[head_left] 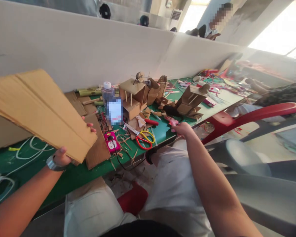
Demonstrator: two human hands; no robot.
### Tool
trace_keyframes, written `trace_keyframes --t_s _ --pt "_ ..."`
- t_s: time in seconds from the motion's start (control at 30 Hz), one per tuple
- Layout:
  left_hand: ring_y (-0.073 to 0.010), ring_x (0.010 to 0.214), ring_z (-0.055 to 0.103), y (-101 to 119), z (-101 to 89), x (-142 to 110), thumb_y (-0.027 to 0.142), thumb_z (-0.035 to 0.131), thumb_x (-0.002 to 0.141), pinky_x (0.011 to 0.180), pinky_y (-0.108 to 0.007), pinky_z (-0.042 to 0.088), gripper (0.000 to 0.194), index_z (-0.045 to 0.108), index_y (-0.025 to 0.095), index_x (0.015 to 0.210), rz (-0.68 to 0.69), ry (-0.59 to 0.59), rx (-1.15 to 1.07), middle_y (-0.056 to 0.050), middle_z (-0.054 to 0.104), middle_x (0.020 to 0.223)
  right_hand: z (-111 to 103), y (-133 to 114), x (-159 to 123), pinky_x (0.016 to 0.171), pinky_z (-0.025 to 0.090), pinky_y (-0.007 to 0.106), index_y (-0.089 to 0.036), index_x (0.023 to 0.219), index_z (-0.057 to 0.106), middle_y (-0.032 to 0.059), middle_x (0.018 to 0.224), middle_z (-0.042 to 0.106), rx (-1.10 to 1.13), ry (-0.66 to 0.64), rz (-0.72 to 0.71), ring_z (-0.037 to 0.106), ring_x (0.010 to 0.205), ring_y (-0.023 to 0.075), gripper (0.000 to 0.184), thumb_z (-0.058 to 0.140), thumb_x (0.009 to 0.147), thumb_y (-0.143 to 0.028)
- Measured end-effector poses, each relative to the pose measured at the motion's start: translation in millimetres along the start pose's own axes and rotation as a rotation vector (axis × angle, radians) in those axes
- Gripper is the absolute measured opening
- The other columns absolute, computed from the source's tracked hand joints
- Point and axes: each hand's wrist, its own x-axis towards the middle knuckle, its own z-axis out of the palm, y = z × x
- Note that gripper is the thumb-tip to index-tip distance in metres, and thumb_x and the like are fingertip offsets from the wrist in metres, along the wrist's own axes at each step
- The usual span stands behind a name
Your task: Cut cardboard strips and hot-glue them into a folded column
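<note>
My left hand (63, 156) grips a long folded piece of cardboard (43, 108) by its lower edge, with fingers showing on both sides of it. The cardboard is raised and tilted above the left part of the green table. At the table's front edge, my right hand (184, 129) closes on a small pink object (172, 121) whose kind I cannot make out. Left of that hand lie scissors (145, 138) with red and yellow handles, blades part open. A red-handled tool (151, 122) rests just behind them.
A pink socket box (111, 142) with a black cable, a bottle (108, 92) and a lit phone (115, 111) stand among scraps on the green table (88, 176). Cardboard models (132, 97) sit behind. A white partition (88, 49) bounds the back; a red chair (249, 115) is at right.
</note>
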Motion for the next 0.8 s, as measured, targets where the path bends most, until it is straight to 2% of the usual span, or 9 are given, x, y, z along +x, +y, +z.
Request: trace_keyframes --t_s 0.1,0.17,0.23,0.33,0.4,0.47,0.53,0.67,0.8 --pt "-0.0360 0.112 0.063 -6 25.8 10 0.069 0.079 0.062 0.100 -0.053 0.054 0.106 0.050 0.018 0.151 -0.002 -0.072 -0.067 -0.016 0.063 0.131 -3 4 -8 0.044 0.032 0.028 -0.018 0.062 0.060 -0.0002 0.041 0.045 0.239 0.016 -0.048 0.045 0.043 0.0142 0.029 0.069 0.080 -0.039" --pt "-0.0354 0.112 0.063 -10 38.5 18 0.064 0.079 0.066 0.100 -0.052 0.055 0.095 0.054 0.018 0.145 0.058 -0.058 -0.102 -0.016 0.064 0.128 -8 4 -17 0.042 0.031 0.027 -0.021 0.067 0.053 -0.0019 0.046 0.044 0.421 0.025 -0.111 0.043 0.043 0.0129 0.026 0.062 0.081 -0.042" --pt "-0.0347 0.112 0.063 -14 45.5 23 0.065 0.076 0.067 0.099 -0.052 0.055 0.091 0.055 0.019 0.144 0.085 -0.055 -0.132 -0.014 0.065 0.127 -13 0 -27 0.041 0.030 0.026 -0.023 0.073 0.047 -0.0023 0.055 0.047 0.590 0.037 -0.194 0.042 0.044 0.0116 0.023 0.058 0.077 -0.042" --pt "-0.0361 0.112 0.063 -19 46.7 23 0.070 0.073 0.068 0.099 -0.055 0.056 0.096 0.054 0.017 0.146 0.038 -0.061 -0.197 -0.015 0.064 0.129 -20 -16 -50 0.042 0.029 0.023 -0.025 0.084 0.045 -0.0019 0.073 0.055 0.782 0.084 -0.340 0.043 0.048 0.0093 0.026 0.057 0.072 -0.044" --pt "-0.0375 0.112 0.064 -19 43.3 19 0.073 0.072 0.068 0.097 -0.057 0.057 0.099 0.053 0.017 0.147 0.002 -0.037 -0.220 -0.016 0.064 0.130 -20 -31 -71 0.043 0.028 0.023 -0.026 0.089 0.047 -0.0020 0.079 0.056 0.983 0.082 -0.517 0.046 0.051 0.0095 0.027 0.060 0.071 -0.043" --pt "-0.0388 0.112 0.065 -16 37.2 17 0.075 0.071 0.068 0.096 -0.059 0.058 0.100 0.053 0.017 0.148 -0.006 0.001 -0.233 -0.018 0.064 0.133 -15 -48 -96 0.042 0.026 0.023 -0.027 0.095 0.053 -0.0023 0.079 0.056 1.115 -0.027 -0.670 0.048 0.052 0.0108 0.030 0.065 0.074 -0.042" --pt "-0.0399 0.114 0.065 -11 27.6 16 0.079 0.069 0.069 0.096 -0.061 0.058 0.104 0.051 0.018 0.150 -0.013 0.022 -0.246 -0.018 0.064 0.136 -4 -63 -120 0.043 0.028 0.024 -0.027 0.099 0.056 -0.0036 0.075 0.052 1.158 -0.150 -0.719 0.046 0.052 0.0108 0.030 0.068 0.076 -0.042" --pt "-0.0414 0.117 0.068 -3 1.4 20 0.086 0.068 0.069 0.097 -0.061 0.058 0.112 0.048 0.014 0.153 -0.107 -0.019 -0.253 -0.019 0.065 0.139 26 -92 -153 0.042 0.027 0.023 -0.027 0.095 0.055 -0.0038 0.073 0.046 1.245 -0.323 -0.704 0.047 0.055 0.0120 0.027 0.071 0.080 -0.043" --pt "-0.0433 0.119 0.068 -5 -15.1 19 0.092 0.059 0.072 0.098 -0.066 0.056 0.110 0.050 0.016 0.151 -0.226 -0.083 -0.302 -0.022 0.063 0.146 42 -123 -146 0.042 0.030 0.021 -0.024 0.079 0.048 -0.0036 0.073 0.047 1.314 -0.397 -0.525 0.048 0.057 0.0099 0.033 0.078 0.075 -0.035"
